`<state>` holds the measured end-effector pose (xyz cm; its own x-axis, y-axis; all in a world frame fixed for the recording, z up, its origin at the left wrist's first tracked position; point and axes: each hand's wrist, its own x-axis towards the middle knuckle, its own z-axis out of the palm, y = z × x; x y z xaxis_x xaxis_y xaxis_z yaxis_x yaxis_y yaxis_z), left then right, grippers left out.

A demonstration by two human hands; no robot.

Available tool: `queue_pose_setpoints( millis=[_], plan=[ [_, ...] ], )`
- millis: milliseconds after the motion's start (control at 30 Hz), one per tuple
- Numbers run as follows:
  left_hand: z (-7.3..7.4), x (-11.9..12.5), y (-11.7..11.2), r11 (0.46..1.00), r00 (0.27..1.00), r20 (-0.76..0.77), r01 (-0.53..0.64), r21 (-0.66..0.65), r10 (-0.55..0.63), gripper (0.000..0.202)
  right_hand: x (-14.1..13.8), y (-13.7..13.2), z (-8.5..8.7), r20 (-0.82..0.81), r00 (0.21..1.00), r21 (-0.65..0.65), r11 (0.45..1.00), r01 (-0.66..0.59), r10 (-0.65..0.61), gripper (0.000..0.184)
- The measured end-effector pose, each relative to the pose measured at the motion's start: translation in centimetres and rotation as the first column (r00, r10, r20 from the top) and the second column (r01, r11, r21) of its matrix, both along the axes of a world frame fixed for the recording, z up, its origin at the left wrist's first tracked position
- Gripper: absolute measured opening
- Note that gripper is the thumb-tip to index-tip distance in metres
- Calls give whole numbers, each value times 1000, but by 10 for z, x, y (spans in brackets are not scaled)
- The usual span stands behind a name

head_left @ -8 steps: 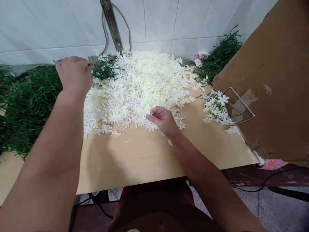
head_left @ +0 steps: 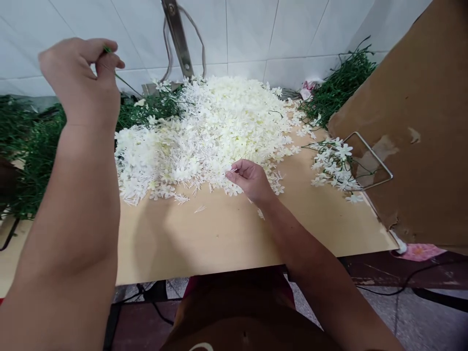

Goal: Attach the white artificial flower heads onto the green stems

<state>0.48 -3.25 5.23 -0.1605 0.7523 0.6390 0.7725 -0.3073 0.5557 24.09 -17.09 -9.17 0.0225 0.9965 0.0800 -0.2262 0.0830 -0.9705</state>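
Note:
My left hand (head_left: pixel 86 73) is raised above the green pile at the back left, with thumb and fingers pinched on a thin green plastic stem (head_left: pixel 126 84). The stem slants down to the right from the fingertips. Low over the front edge of the white artificial flower heap (head_left: pixel 234 117), my right hand (head_left: pixel 252 181) is closed in a pinch. A small white stamen piece (head_left: pixel 234 169) shows at its fingertips. Loose white stamens (head_left: pixel 181 198) lie along the heap's near edge.
Green stems (head_left: pixel 40 161) are piled at left, and more green stems (head_left: pixel 340 83) at back right. White flowers on stems (head_left: pixel 332 163) lie by a bent metal wire frame (head_left: pixel 373 158) against a large cardboard sheet (head_left: pixel 413 126). A metal bar (head_left: pixel 177 36) leans on the tiled wall.
My left hand has risen and moved left, and the green stem now shows below its fingers. My right hand stays nearly in place, still pinched. The view has shifted slightly.

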Motion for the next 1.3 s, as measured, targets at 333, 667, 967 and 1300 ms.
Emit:
queue_pose_setpoints(
  millis=[333,667,967,1300],
  plan=[
    [-88,38,-58,899,731,600,436,-43,-326,7,-1,0,-2,-39,999,-6,1000,-12,12,39],
    [-133,59,-136,460,611,670,781,-423,-421,50,-5,-4,-3,-35,987,-74,984,-160,158,43],
    [-142,60,-140,355,583,699,810,-466,-413,49,-6,-8,-6,-192,950,-142,951,-275,246,39],
    [-144,57,-136,320,538,684,843,-433,-493,50,-3,-11,-9,-198,933,-161,929,-334,301,35]
  ],
)
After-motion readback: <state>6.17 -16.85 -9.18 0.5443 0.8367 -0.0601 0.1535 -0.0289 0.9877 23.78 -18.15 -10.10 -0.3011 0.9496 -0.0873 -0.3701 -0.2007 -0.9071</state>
